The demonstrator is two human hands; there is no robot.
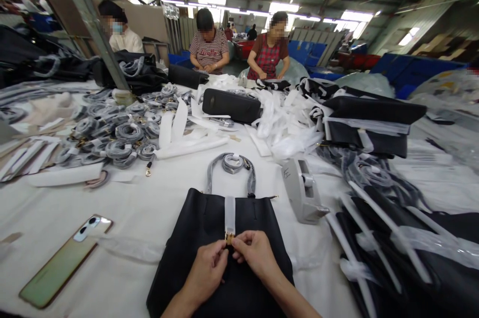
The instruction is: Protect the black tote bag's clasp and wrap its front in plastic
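A black handbag (202,218) lies flat on the white table in front of me, its wrapped handle (210,173) stretched out away from me. Down its middle runs a tab covered in white film (230,213), ending in a gold clasp (229,239). My left hand (207,265) pinches the clasp from the left, fingers curled. From the other side my right hand (254,253) grips the same clasp between thumb and forefinger. The fingertips partly cover the metal. A coiled grey strap (234,162) rests inside the handle loop.
Left of the bag lies a green phone (62,260). A tape dispenser (301,190) stands at the right, near stacked black bags (441,258). Coiled straps (129,132), white wrapping (277,123) and a black bag (232,105) cover the far side. Several co-workers (209,46) are beyond.
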